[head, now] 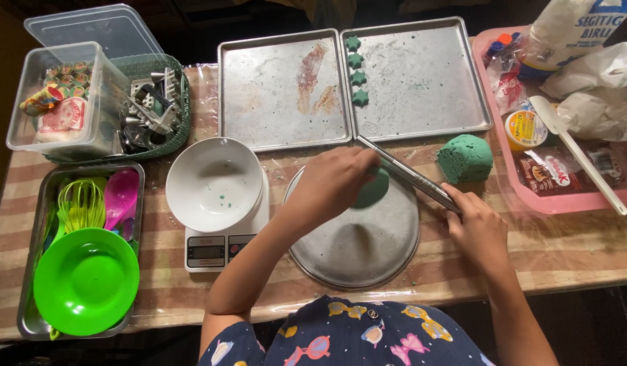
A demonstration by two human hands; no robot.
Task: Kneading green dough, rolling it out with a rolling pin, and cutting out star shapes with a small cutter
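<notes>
Two metal baking trays [284, 88] fill the upper middle of the frame; a column of four green star-shaped pieces [357, 70] sits along the left edge of the right one. Below them, at centre, lies a round metal plate [357, 244], with a white bowl [214, 183] on a kitchen scale [222, 247] to its left. A block of green dough [465, 157] rests right of centre, well apart from the plate. On the plate's upper edge the left hand [333, 181] is curled over a flattened green dough piece [372, 190], pressing on it. The right hand [477, 227] grips the near end of a slim metal rolling pin [405, 175], angled up toward the trays. It looks like the flattening stage; rolling evenly would call for steady, light pressure.
</notes>
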